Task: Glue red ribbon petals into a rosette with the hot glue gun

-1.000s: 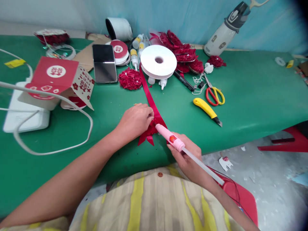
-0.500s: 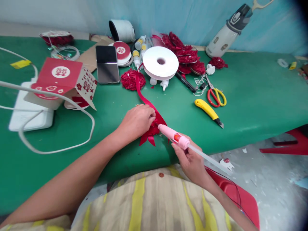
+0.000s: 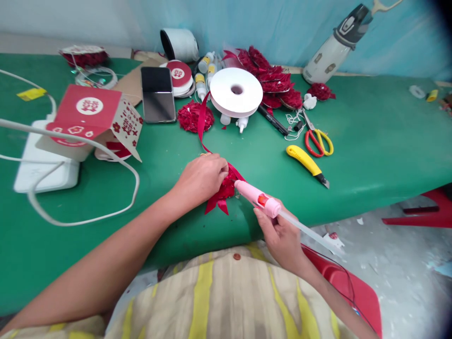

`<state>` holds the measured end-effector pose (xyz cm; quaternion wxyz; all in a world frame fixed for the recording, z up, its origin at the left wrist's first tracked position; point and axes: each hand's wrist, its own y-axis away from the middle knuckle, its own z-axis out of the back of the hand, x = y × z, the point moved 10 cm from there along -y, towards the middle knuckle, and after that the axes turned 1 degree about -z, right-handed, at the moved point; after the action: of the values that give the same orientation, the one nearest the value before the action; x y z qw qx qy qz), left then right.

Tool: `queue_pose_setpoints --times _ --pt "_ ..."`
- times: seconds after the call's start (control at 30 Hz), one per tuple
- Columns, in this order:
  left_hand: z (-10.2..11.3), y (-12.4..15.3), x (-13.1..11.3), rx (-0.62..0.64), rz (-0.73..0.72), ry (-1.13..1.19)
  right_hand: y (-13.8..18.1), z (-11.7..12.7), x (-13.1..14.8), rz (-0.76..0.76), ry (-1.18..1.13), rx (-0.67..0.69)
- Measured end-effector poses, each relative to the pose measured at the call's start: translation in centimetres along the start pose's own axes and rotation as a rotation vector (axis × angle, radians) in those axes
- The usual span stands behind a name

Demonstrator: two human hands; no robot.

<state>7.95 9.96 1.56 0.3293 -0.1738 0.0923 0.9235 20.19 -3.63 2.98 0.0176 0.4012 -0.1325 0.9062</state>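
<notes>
My left hand (image 3: pixel 206 175) is closed in a pinch over a red ribbon (image 3: pixel 202 125), at a red ribbon piece with pointed tails (image 3: pixel 219 203) on the table. From there the ribbon runs back to a white spool (image 3: pixel 236 92). My right hand (image 3: pixel 280 230) grips a pink hot glue gun (image 3: pixel 257 197), a long pale glue stick coming out of its rear. The gun's nozzle is at the red piece, just right of my left fingertips. Whether the tip touches it I cannot tell. My left hand hides part of the piece.
On the green table (image 3: pixel 370 136), a yellow utility knife (image 3: pixel 304 161) and scissors (image 3: pixel 319 141) lie to the right. A phone (image 3: pixel 158 94), a red box (image 3: pixel 88 110) and a looped white cable (image 3: pixel 136 179) are left. Behind stand glue bottles (image 3: pixel 200 84), red rosettes (image 3: pixel 271 80) and a drink bottle (image 3: pixel 328 59).
The glue gun and my right hand have shifted slightly right. The ribbon near my left fingers has twisted and sits lower and narrower. My left hand stays in place.
</notes>
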Motion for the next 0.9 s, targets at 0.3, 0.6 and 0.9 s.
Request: queue_pose_setpoints --times 0.3,0.6,0.9 --pt "-0.12 -0.16 0.09 0.002 0.001 0.02 -0.12 0.0 0.22 0.016 0.011 0.012" --pt "0.06 -0.11 0.28 0.0 0.041 0.06 -0.26 0.0 0.38 -0.001 -0.006 0.021" --pt "-0.12 -0.26 0.45 0.012 0.055 0.029 -0.43 0.18 0.84 0.025 -0.046 0.003"
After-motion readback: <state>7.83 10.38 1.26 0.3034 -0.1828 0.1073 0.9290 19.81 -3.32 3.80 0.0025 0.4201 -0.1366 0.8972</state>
